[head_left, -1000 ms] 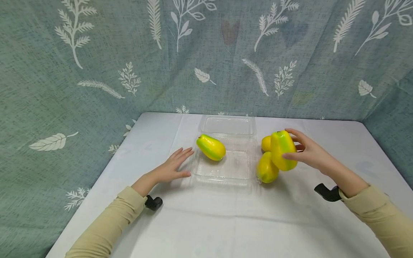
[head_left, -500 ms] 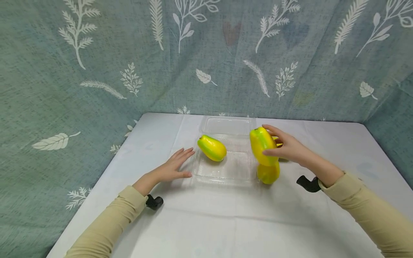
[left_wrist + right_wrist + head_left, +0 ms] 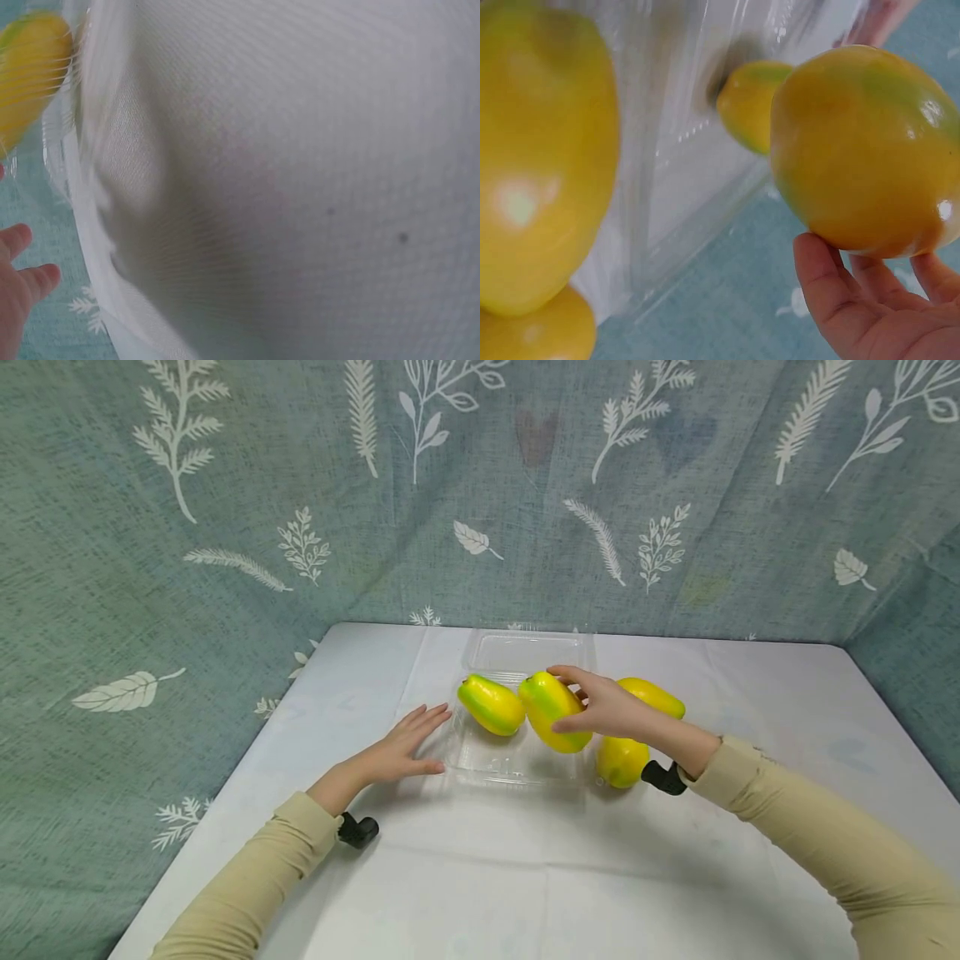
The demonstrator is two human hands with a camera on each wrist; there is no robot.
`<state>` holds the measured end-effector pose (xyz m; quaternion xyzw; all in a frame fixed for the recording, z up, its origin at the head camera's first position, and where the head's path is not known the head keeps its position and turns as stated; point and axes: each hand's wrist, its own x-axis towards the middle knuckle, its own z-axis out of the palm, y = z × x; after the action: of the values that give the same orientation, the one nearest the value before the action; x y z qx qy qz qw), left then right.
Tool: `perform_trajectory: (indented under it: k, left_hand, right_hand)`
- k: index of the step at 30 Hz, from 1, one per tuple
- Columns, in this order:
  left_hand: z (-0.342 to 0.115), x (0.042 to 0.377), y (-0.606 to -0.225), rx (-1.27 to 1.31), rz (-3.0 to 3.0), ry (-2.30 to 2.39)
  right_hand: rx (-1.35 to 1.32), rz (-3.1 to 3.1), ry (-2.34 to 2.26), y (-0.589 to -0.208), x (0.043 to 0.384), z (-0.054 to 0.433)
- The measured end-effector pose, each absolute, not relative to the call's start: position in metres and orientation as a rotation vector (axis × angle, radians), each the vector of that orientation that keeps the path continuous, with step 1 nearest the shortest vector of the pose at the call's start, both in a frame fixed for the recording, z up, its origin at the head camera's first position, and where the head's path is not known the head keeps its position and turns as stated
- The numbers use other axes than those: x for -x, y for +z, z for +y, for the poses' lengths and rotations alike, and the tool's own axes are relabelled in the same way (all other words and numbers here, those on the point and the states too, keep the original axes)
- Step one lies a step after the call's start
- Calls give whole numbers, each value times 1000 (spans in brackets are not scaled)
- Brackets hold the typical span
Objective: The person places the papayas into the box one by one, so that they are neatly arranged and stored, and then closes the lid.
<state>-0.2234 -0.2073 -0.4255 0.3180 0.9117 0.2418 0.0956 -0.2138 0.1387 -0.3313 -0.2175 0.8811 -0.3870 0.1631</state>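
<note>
One yellow-green papaya (image 3: 551, 717) is held just right of the frame's centre, over the open clear plastic box (image 3: 517, 770), gripped between the thumb and fingers of the right hand (image 3: 609, 703). A second papaya (image 3: 491, 704) is seen at the box's left side; whether the two touch cannot be told. If released too far left, the first could roll it over the rim. By the left edge, the left hand (image 3: 396, 753) is spread, gripping nothing. Farther right, a third papaya (image 3: 657, 695) and a fourth papaya (image 3: 621, 765) might be nudged by the black wrist camera (image 3: 664, 778).
</note>
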Motion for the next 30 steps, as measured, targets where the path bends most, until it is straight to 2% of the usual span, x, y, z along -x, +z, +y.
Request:
perform_trajectory:
  k: [11,30]
  left_hand:
    - [-207,224,-424,-942,2700,703]
    - [-206,223,-425,-902,2695,713]
  right_hand:
    - [788,2545,-987,-342,214,100]
    - [821,2640,-821,-366,209,56]
